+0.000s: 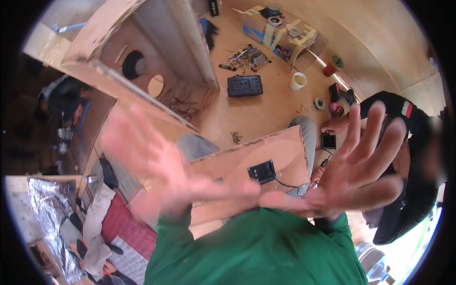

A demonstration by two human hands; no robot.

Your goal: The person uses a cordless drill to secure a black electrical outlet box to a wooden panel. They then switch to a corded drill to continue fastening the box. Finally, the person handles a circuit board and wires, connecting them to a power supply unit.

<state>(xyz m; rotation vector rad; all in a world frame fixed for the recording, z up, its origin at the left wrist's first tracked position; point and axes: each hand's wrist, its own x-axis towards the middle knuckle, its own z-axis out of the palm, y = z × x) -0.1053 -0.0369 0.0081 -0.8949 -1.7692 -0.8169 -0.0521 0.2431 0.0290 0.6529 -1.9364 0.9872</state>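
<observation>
Wooden cabinet stood open at upper left, a round black part set in its inner panel, loose cables at its lower end. Black control unit lay just below a bare circuit board. Taped cardboard box sat beyond; white cup and red container to the right. Co-worker in black bent forward at right. Lower left: pale cloth between silver foil and red fabric.

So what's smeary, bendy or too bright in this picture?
Head view: left grip badly blurred, right grip less so, black console sharper; head view: the fisheye bends edges near the rim; head view: glare whites out the lower right, the far left is dim.
</observation>
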